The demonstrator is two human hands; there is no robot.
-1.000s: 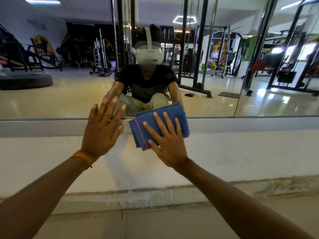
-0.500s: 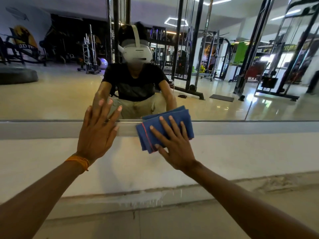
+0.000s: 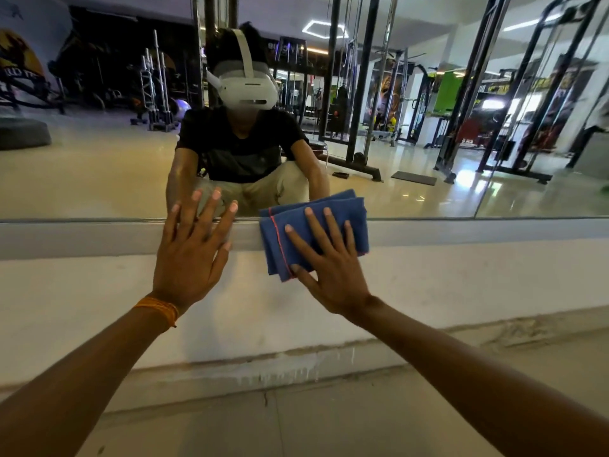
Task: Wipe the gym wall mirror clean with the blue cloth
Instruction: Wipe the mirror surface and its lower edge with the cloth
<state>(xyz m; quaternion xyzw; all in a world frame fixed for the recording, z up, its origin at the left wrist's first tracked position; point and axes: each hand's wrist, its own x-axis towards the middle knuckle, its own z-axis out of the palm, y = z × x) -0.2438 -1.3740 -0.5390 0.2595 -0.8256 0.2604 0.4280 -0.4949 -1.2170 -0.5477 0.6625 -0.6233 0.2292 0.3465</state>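
The wall mirror (image 3: 428, 153) fills the upper half of the head view, its lower edge at a grey strip. A folded blue cloth (image 3: 290, 235) with a red stitched edge lies flat across that lower edge. My right hand (image 3: 329, 262) presses it with straight, spread fingers. To the left of the cloth my left hand (image 3: 192, 255), an orange band at its wrist, rests flat with fingers spread; its fingertips reach onto the glass.
Below the mirror runs a grey strip (image 3: 478, 230), then a white wall base (image 3: 461, 285) with a chipped bottom edge, then tiled floor (image 3: 296, 423). The glass reflects a crouching person, black gym racks and a shiny floor.
The view has tilted up and drawn closer. The cloth under my right hand has slid a little to the right along the mirror's lower edge. My left hand stays flat in place.
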